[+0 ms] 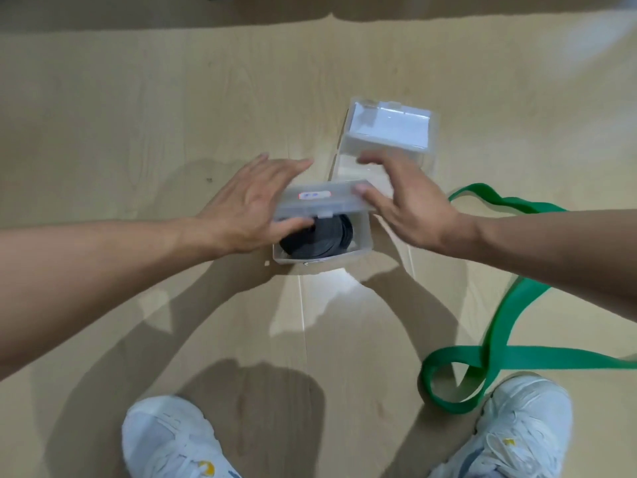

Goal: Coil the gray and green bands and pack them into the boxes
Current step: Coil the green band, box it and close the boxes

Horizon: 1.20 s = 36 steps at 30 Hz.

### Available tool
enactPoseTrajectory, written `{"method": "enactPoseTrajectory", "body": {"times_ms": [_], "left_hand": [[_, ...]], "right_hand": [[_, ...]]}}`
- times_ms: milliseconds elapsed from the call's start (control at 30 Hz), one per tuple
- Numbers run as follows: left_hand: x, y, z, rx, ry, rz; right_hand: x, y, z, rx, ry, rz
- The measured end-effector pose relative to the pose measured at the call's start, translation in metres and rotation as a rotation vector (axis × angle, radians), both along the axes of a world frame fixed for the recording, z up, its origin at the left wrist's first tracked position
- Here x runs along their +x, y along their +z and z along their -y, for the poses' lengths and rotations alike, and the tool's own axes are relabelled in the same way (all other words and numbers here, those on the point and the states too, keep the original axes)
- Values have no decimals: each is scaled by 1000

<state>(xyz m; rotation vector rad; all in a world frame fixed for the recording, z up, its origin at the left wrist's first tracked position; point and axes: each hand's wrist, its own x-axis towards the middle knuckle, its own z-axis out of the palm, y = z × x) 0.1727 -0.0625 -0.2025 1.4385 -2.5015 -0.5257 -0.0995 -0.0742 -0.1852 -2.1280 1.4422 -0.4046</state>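
Head view: the left hand [248, 205] lies with its fingers straight and spread along the left end of the lid [322, 201] of the near box [358, 251]. Its thumb reaches under the lid's front edge and rests on the coiled gray band [319, 239]. It grips nothing; the contact is flat pressure only.

The right hand [410, 205] is at the right end of the same lid. Its thumb presses on the lid's top right corner, and its fingers extend forward, slightly bent, over the second box [389, 132] behind. Motion blur hides whether those fingers touch that box.

The near box is clear plastic. Its hinged lid is partly lowered, tilted with the front edge raised, and carries a small red and blue label. The gray band sits coiled inside this box, visible through the front gap.

The second box, also clear, stands just behind and to the right, with its lid up.

The green band [510, 312] lies uncoiled on the wooden floor [138, 115] to the right, looping from near the right wrist down to the right shoe [510, 432]. The left shoe [172, 439] is at the bottom left.
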Motion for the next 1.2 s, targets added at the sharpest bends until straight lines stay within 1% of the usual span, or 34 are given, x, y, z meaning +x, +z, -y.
{"method": "enactPoseTrajectory", "body": {"times_ms": [33,100,167,200,233,267,300,367,433,500,567,667,733,800,867,900,967,1000,1100,1133,1200], "left_hand": [[-5,8,2,-122,23,-53],[-19,20,9,-378,-9,-79],[-38,25,14,-554,-176,-64],[-48,24,13,-592,-304,-64],[-58,20,9,-587,-441,-57],[-68,15,1,-526,-554,-43],[-76,7,-9,-430,-620,-8],[-83,-14,-24,-261,-628,120],[-79,-29,-28,-181,-589,276],[-70,-35,-26,-83,-535,361],[-64,-34,-22,-24,-512,375],[-62,-33,-22,-67,-511,411],[-60,-28,-22,-56,-499,443],[-56,-24,-22,-37,-510,452],[-53,-19,-25,-29,-471,468],[-52,-17,-25,-28,-449,452],[-55,-5,-31,-2,-357,329],[-60,5,-35,56,-302,262],[-88,55,-51,447,-88,44],[-98,72,-56,509,-24,-26],[-113,102,-63,503,25,-72]], "right_hand": [[-10,1,4,-2,-111,25],[-36,-3,12,18,-350,57],[-66,-10,20,50,-558,26],[-82,-13,24,83,-603,-56],[-97,-16,26,133,-589,-194],[-110,-18,27,192,-522,-355],[-121,-21,26,248,-433,-505],[-140,-27,23,334,-318,-714],[-157,-37,23,425,-324,-796],[-166,-45,23,541,-369,-773],[-167,-50,21,579,-354,-756],[-165,-56,13,468,-347,-699],[-161,-57,4,449,-314,-637],[-159,-53,-7,403,-210,-598],[-158,-45,-19,295,-82,-545],[-156,-39,-26,251,-39,-495],[-145,-23,-36,203,-28,-351],[-136,-13,-41,199,-50,-270],[-101,26,-54,185,-35,-92],[-90,41,-59,212,-23,-39],[-72,69,-72,279,-12,73]]}}
